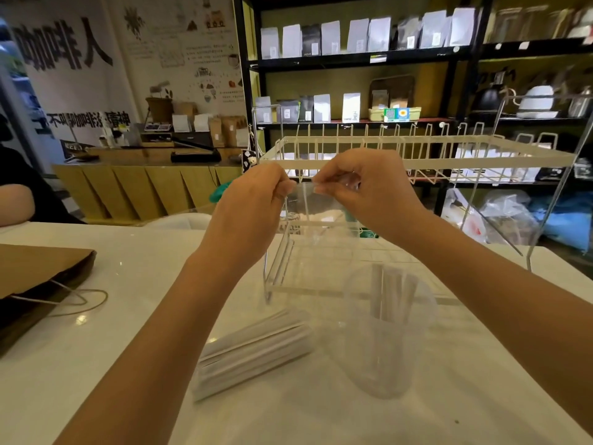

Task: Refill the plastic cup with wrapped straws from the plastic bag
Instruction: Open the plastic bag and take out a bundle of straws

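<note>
Both hands are raised above the white table, pinching the top edge of a clear plastic bag (316,220) that hangs between them. My left hand (253,203) grips its left corner and my right hand (359,187) grips its right corner. The bag looks see-through and I cannot tell what is inside it. Below the hands, a clear plastic cup (388,332) stands upright on the table with several white wrapped straws in it. A bundle of white wrapped straws (253,351) lies flat on the table left of the cup.
A white wire rack (417,162) on metal legs stands right behind the cup. A brown paper bag (41,277) with string handles lies at the table's left edge. Another person's arm (16,200) shows at far left. Shelves with pouches fill the back.
</note>
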